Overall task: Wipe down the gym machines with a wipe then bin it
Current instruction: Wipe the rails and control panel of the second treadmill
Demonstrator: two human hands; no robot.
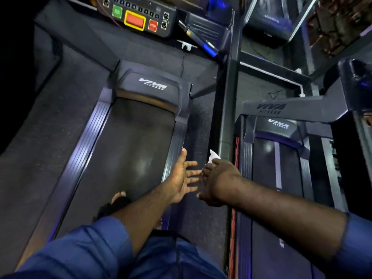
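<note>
I stand on a dark treadmill [128,150] and look down its belt. My right hand [218,181] grips a small white wipe [213,157], whose corner sticks up above the fingers. My left hand [184,177] is held out flat, palm up, fingers spread, right beside the right hand over the treadmill's right side rail [177,137]. The fingertips of both hands nearly meet. Both arms wear blue sleeves.
The treadmill console [138,17] with green, red and stop buttons is at the top. A second treadmill [281,178] stands to the right, behind a dark upright post [229,87]. My foot [118,198] rests on the belt. Dark floor lies between the machines.
</note>
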